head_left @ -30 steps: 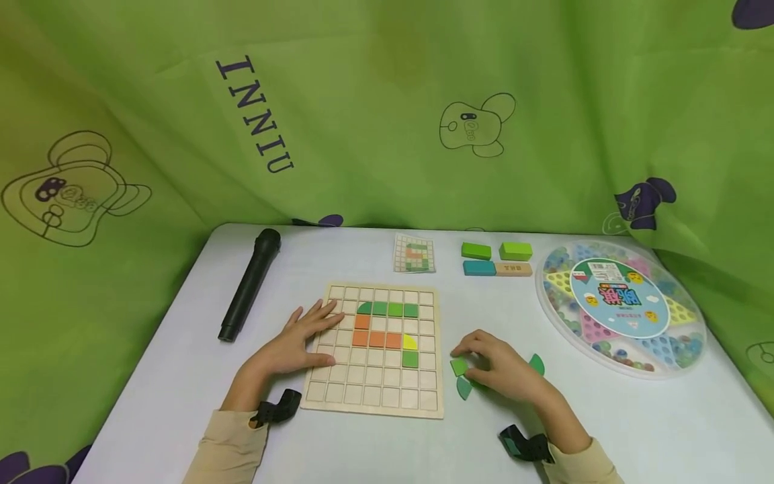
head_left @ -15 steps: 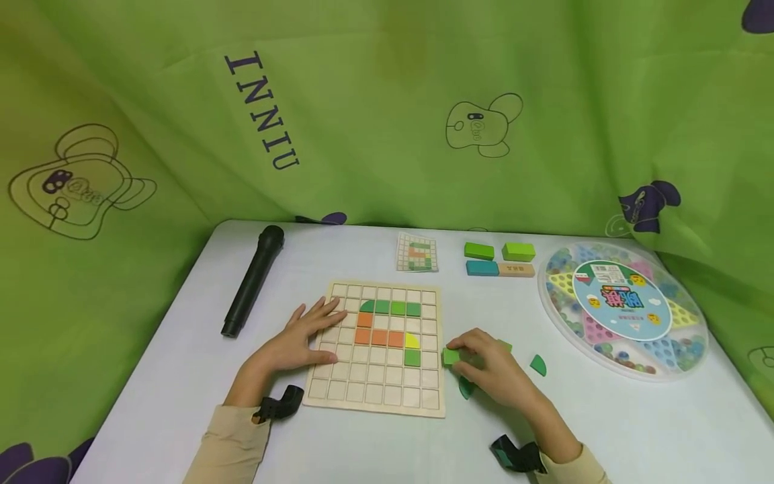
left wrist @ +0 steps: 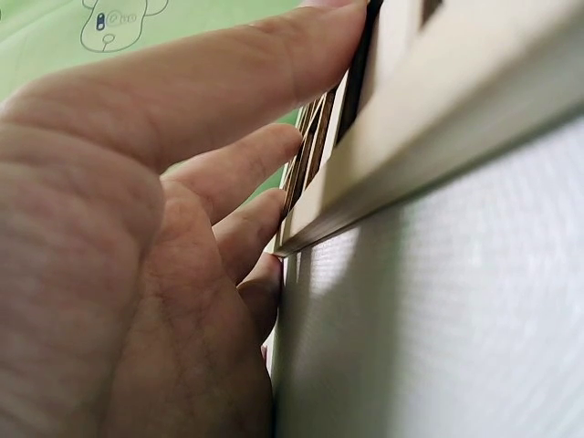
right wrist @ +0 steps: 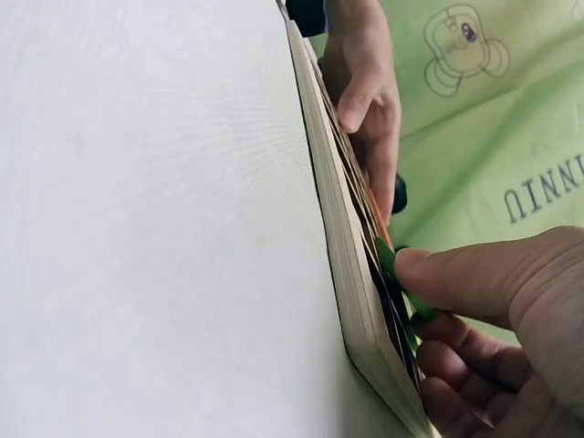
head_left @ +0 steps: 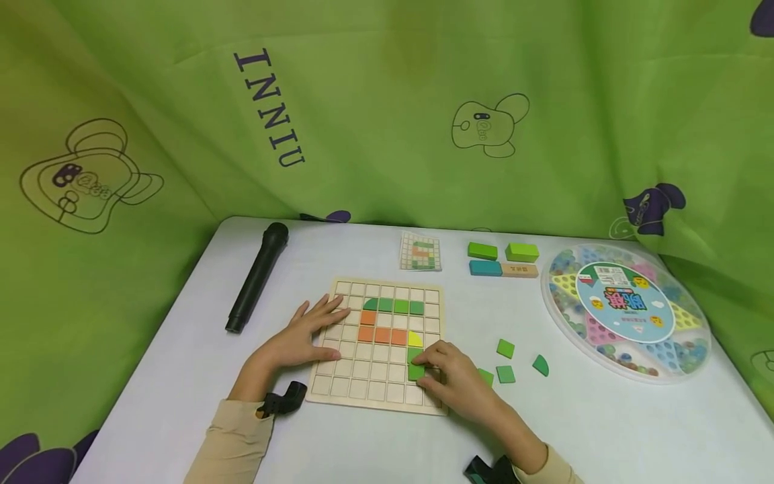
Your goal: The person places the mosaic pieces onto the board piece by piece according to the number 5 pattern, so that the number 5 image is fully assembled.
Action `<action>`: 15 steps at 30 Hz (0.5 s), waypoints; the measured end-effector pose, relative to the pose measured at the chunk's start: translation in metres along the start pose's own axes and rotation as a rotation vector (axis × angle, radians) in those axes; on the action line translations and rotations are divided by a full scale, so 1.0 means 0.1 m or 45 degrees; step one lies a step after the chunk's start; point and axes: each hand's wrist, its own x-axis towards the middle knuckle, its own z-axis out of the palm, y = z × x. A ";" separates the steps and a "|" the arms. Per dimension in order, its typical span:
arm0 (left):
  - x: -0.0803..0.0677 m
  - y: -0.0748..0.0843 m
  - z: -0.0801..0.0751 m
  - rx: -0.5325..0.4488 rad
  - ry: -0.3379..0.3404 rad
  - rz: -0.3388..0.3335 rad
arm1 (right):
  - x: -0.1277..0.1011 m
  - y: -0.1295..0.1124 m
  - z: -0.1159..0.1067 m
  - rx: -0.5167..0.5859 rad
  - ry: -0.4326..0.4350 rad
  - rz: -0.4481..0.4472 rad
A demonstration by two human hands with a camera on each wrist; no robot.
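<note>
A wooden grid board (head_left: pixel 375 391) lies on the white table. My left hand (head_left: pixel 300 341) rests on its left edge with fingers spread, the thumb over the frame. Between thumb and fingertips my right hand (head_left: pixel 458 382) pinches a green square tile (head_left: pixel 415 372) at the board's right side, just below another green tile (head_left: pixel 414 353) and a yellow piece (head_left: pixel 414 338). The right wrist view shows the pinched green tile (right wrist: pixel 387 258) tilted close over the grid. Orange tiles (head_left: pixel 382 335) form a row left of the yellow piece, and several green tiles (head_left: pixel 401 306) line an upper row.
Right of the board lie loose green squares (head_left: pixel 505 374) and a dark green quarter-round (head_left: pixel 541 365). Behind stand a pattern card (head_left: pixel 420 252), green blocks (head_left: pixel 522 253), a blue block (head_left: pixel 485 268) and a wooden block (head_left: pixel 519 270). A round marble-game case (head_left: pixel 625 363) sits right, a black microphone (head_left: pixel 256 279) left.
My right hand has moved left from the loose pieces to the board, carrying a green square tile. The pieces it had covered now show. My left hand stays on the board's edge.
</note>
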 end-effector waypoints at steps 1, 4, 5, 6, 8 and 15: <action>0.00 0.00 0.00 0.000 0.002 0.006 | 0.00 0.00 0.01 -0.008 0.011 -0.008; 0.01 0.01 -0.01 -0.004 0.003 0.009 | -0.01 0.01 0.04 -0.028 0.025 -0.028; 0.01 0.01 -0.01 -0.004 0.002 0.010 | -0.01 0.01 0.04 -0.033 0.028 -0.037; 0.01 0.01 -0.01 -0.003 0.001 0.007 | -0.02 0.01 0.05 -0.038 0.029 -0.042; 0.01 0.01 -0.01 -0.001 -0.005 -0.002 | -0.02 0.02 0.06 -0.043 0.031 -0.052; 0.01 -0.01 0.01 -0.002 0.002 -0.012 | -0.02 0.02 0.05 -0.053 0.025 -0.060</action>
